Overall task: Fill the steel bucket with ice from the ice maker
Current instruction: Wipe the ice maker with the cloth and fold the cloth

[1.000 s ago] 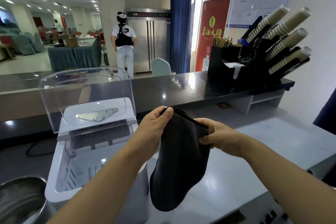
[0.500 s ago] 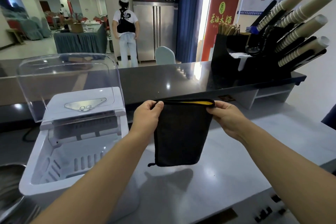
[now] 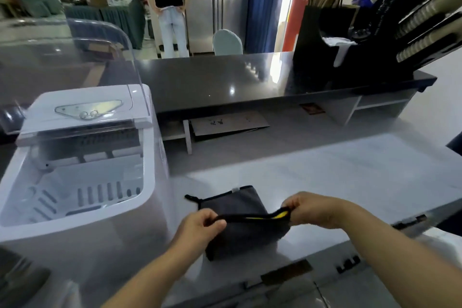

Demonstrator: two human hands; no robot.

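1. Since the earlier frame the dark cloth (image 3: pixel 240 207) has come down from the air onto the counter (image 3: pixel 350 182), just right of the ice maker (image 3: pixel 87 240) (which stands where it stood).
2. This ice maker is smooth white plastic with a slotted basket inside, and its clear curved lid (image 3: pixel 75 57) is raised. It stands on the pale grey, glossy counter, left of both hands and near the left one.
3. The left hand (image 3: pixel 200 225) and the right hand (image 3: pixel 312 210) each pinch one end of the cloth's near edge, where a yellow lining shows.
4. Behind, a dark shiny ledge (image 3: pixel 225 82) carries a black holder (image 3: pixel 325 40) with tilted stacks of paper cups (image 3: pixel 425 7).
5. Farther away, a person (image 3: pixel 170 7) stands before a steel refrigerator (image 3: pixel 215 2), beside a blue curtain (image 3: pixel 265 2).
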